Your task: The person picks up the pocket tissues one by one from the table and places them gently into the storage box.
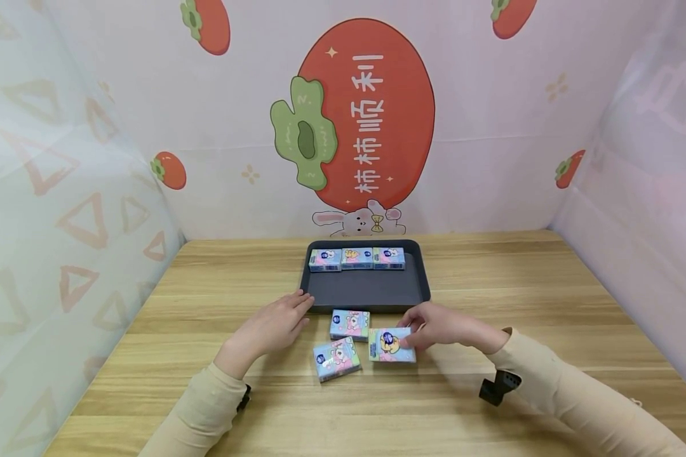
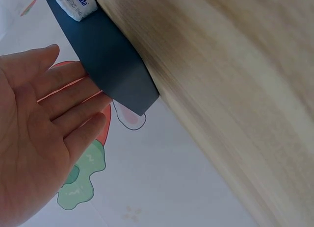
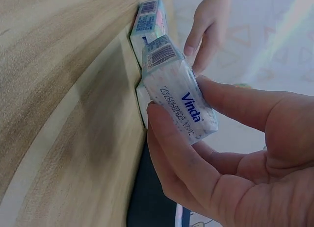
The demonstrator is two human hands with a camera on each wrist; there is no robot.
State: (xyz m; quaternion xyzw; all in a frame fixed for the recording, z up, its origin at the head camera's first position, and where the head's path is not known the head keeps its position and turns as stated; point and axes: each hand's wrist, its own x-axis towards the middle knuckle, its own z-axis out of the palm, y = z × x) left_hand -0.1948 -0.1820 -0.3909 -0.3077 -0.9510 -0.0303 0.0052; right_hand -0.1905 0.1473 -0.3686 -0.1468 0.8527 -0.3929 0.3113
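R hand point(image 1: 437, 327) pinching held pack point(image 1: 389, 346) betw thumb & fingers, over near side of table point(image 1: 491, 285), just R of 2 loose packs; "Vinda" + date print on its end, per R wrist cam. L hand point(image 1: 277, 324) not gripping anything, fingers extended, tips at tray's near-L corner. Loose packs: upper pack point(image 1: 350, 324) just beside tray's near rim, lower pack point(image 1: 336, 359) nearer the person, sitting askew. Tray point(image 1: 366, 291) = dark, rect., w/ 3 packs point(image 1: 357, 258) side by side in a row along far edge, front part bare. Backdrop point(image 1: 234, 101) behind: white w/ red fruit prints, big one in ctr. Both sleeves beige.
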